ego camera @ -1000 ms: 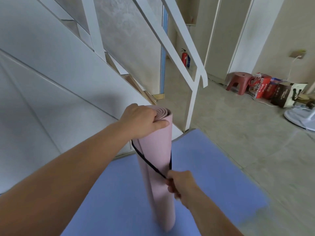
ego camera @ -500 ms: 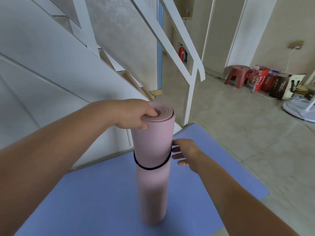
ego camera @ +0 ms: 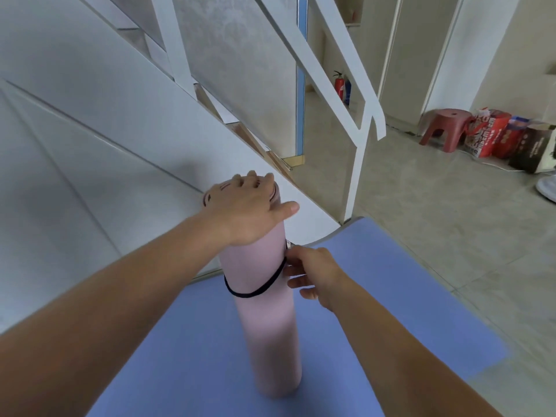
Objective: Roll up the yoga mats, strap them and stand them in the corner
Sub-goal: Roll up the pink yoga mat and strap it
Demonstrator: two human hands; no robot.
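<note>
Pale floor tiles (ego camera: 451,221) and a white staircase (ego camera: 120,130) frame a blue mat (ego camera: 391,296) lying flat, with the pink roll (ego camera: 270,341) standing on it at centre. Its long axis runs near vertical, the top end leaning toward 11 o'clock. The left hand (ego camera: 249,212) grips that top. The right hand (ego camera: 313,275) curls its fingers at the black strap (ego camera: 255,291) on the 3 o'clock side; whether they pinch it is unclear. The strap sits slanted, so it may slip and let the roll loosen.

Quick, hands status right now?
Left hand: closed over the top of the pink mat.
Right hand: at the black strap; grip cannot be told.
</note>
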